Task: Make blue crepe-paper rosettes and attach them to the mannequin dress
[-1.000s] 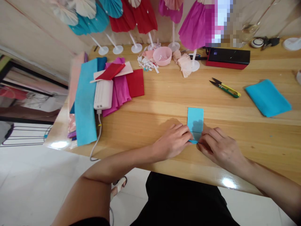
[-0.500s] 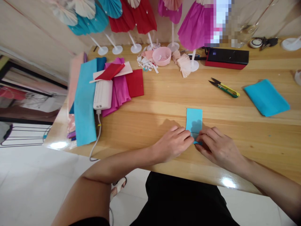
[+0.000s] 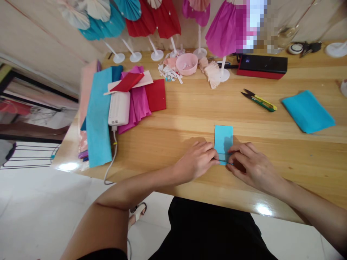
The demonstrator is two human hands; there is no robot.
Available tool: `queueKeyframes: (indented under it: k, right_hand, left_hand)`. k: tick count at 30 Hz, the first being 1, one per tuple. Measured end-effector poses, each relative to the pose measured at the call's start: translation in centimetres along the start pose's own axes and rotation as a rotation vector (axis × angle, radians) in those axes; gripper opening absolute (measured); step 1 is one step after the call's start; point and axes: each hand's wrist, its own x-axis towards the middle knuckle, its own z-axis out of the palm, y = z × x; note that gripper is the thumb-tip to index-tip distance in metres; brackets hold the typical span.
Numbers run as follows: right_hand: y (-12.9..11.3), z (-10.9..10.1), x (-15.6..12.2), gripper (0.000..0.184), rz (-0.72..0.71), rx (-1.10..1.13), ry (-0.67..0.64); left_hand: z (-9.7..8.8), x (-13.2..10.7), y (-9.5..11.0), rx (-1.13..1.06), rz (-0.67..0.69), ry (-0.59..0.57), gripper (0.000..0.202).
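Observation:
A small blue sheet of paper [image 3: 223,137] lies on the wooden table, with fold lines across its near end. My left hand [image 3: 200,159] is closed, its fingertips pinching the left side of the folded end. From the other side, my right hand [image 3: 248,162] pinches the right side of that end between thumb and fingers. The far part of the paper lies flat between and beyond the hands. A folded blue piece [image 3: 308,112] rests farther right, and yellow-and-green thread snips [image 3: 258,100] lie beyond the right hand.
On the left, a white power bank [image 3: 119,109] with a cable sits on coloured paper sheets [image 3: 99,115]. A pink bowl [image 3: 187,65] stands among paper scraps. Paper dresses on white stands [image 3: 223,75] line the back, near a black-and-red box [image 3: 261,66].
The near end of the blue paper has opened flatter, showing a strip between fold lines. My fingers have shifted slightly along its edges.

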Motion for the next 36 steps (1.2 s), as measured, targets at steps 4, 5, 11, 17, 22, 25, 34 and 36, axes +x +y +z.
queueKeyframes:
  k: [4,5,11,17,22,25,34,36]
  right_hand:
    - [0.1,0.0,0.0,0.006,0.01,0.013,0.005]
    - [0.0,0.0,0.1,0.006,0.012,0.015,0.005]
    - [-0.2,0.3,0.3,0.006,0.022,-0.024,0.06]
    - [-0.8,0.4,0.5,0.004,0.054,-0.101,0.084]
    - [-1.1,0.2,0.6,0.007,0.086,-0.165,0.042]
    - [-1.2,0.1,0.6,0.007,0.079,-0.166,0.032]
    - [-1.1,-0.2,0.4,0.006,0.027,-0.146,0.024]
    - [-1.1,-0.2,0.4,0.005,0.016,-0.135,0.023]
  left_hand:
    - [-0.1,-0.1,-0.1,-0.041,-0.04,-0.025,0.028]
    - [-0.2,-0.1,-0.1,-0.049,-0.046,-0.028,0.028]
    - [-0.3,-0.2,0.1,-0.03,-0.054,-0.032,0.026]
    - [0.0,-0.2,0.5,0.008,-0.076,0.004,0.023]
    - [-0.2,0.0,0.6,0.046,-0.074,0.008,0.02]
    - [-0.4,0.2,0.7,0.064,-0.052,0.018,0.017]
    - [-0.4,0.0,0.9,0.075,-0.02,0.03,0.025]
    - [-0.4,0.0,0.9,0.081,-0.019,0.026,0.026]
